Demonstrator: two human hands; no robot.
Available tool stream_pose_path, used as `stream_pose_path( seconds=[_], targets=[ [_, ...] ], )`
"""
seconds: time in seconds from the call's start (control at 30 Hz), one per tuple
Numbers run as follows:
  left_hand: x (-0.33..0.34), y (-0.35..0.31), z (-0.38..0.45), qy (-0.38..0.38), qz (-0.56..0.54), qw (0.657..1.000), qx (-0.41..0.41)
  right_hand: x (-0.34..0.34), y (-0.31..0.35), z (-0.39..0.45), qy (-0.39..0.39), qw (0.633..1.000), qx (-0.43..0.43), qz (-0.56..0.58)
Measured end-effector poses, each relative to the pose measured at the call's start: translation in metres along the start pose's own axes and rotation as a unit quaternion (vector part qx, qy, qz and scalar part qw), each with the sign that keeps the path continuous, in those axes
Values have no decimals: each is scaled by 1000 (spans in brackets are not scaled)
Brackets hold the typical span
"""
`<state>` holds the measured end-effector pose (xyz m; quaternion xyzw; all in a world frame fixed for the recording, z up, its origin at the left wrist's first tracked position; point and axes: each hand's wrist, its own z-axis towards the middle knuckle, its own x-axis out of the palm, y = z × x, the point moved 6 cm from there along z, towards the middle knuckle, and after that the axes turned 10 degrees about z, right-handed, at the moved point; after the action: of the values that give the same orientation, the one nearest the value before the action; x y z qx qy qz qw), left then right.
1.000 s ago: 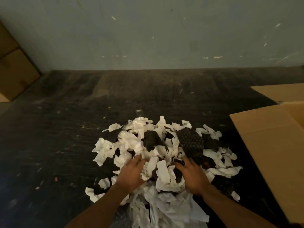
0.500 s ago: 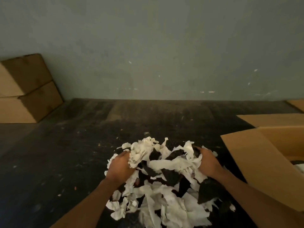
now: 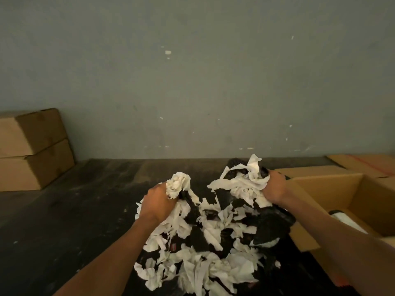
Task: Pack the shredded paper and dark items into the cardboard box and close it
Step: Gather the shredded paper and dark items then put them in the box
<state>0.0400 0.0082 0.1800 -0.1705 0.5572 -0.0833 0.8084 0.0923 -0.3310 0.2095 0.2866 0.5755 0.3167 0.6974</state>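
Note:
A heap of white shredded paper [image 3: 213, 265] mixed with dark items [image 3: 271, 225] hangs and lies in front of me. My left hand [image 3: 159, 202] is closed on a clump of the paper at the heap's left side. My right hand [image 3: 275, 188] grips paper and a dark piece at the heap's right side, raised just left of the open cardboard box [image 3: 333, 189]. The box stands at the right with its flaps spread; something white [image 3: 344, 218] lies inside it.
Two closed cardboard boxes [image 3: 36, 146] are stacked at the far left against the grey wall. Another flat cardboard box [image 3: 363, 164] lies behind the open one. The floor [image 3: 85, 199] is dark and scuffed.
Both hands went from resting on the flat heap to gripping its sides and lifting it. The bundle has risen and shifted right toward the open box; my view tilted up.

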Motion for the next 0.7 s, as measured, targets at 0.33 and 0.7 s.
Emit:
stream_pose_path(
  seconds=[0.33, 0.7],
  targets=[
    [-12, -90, -5, -17, -36, 998, 45, -99, -11, -21, -58, 997, -4, -53],
    [62, -269, 9, -27, -63, 994, 82, -227, -107, 18, -64, 993, -25, -94]
  ],
)
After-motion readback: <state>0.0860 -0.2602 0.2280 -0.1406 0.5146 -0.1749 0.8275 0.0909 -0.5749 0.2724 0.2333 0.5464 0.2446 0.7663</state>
